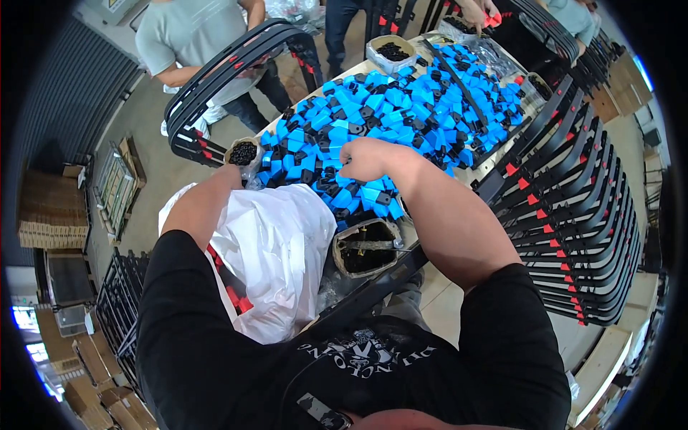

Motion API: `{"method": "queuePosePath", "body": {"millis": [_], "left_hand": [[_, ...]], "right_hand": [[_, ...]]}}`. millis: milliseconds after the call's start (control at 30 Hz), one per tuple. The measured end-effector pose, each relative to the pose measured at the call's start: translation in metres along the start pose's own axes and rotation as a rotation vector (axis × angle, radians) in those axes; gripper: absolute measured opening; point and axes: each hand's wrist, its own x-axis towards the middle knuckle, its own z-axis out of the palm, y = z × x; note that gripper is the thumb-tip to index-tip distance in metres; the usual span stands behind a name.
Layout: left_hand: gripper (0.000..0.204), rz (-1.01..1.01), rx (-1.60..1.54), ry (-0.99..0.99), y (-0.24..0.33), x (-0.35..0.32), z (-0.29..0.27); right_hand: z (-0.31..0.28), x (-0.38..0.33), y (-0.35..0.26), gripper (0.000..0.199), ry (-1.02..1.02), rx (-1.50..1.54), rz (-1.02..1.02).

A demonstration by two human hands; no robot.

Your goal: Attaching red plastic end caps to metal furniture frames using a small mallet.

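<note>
In head view, reaching with right hand over blue-and-black parts heaped on the table and with left hand near a tub of black pieces, with both grips too hidden to judge, perhaps risking a spill by nudging it.

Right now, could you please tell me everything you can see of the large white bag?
The white bag looks like thin plastic, bulging and deeply creased. Red pieces show along its lower left side. It sits on the near side of the blue and black parts, left of a rimmed tub. The left forearm overlaps its upper left edge; contact is unclear.
</note>
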Motion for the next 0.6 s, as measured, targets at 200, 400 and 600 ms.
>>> {"method": "queuePosePath", "body": {"millis": [200,400,600], "left_hand": [[0.07,0.079,0.028,-0.125,-0.024,0.016,0.021],[0.055,0.043,-0.12,-0.28,-0.013,0.04,0.025],[0.05,0.198,0.051,-0.161,-0.051,0.064,0.054]], "right_hand": [[0.001,0.005,-0.009,0.048,-0.04,-0.015,0.001],[0.0,0.004,-0.003,0.045,-0.121,-0.022,0.055],[0.0,0.008,-0.01,0.042,-0.054,-0.06,-0.03]]}}
